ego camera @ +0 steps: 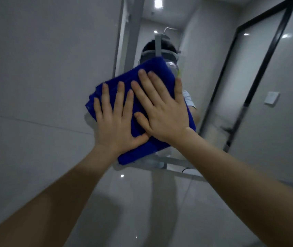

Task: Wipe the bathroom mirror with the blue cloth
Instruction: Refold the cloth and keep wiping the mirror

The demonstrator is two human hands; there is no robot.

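While both hands lie flat with fingers straight and spread, neither curls round anything: the left hand (117, 122) and right hand (161, 111) press the folded cloth (147, 70) side by side, the right one higher in the frame. The cloth sits at frame centre, over the mirror's (204, 59) left edge near its lower corner, partly on the wall (35, 68). Bare glass spreads toward the upper right, so the right hand is nearer and would probably lead the stroke.

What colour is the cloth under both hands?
Solid dark blue cloth, no visible pattern; head view.
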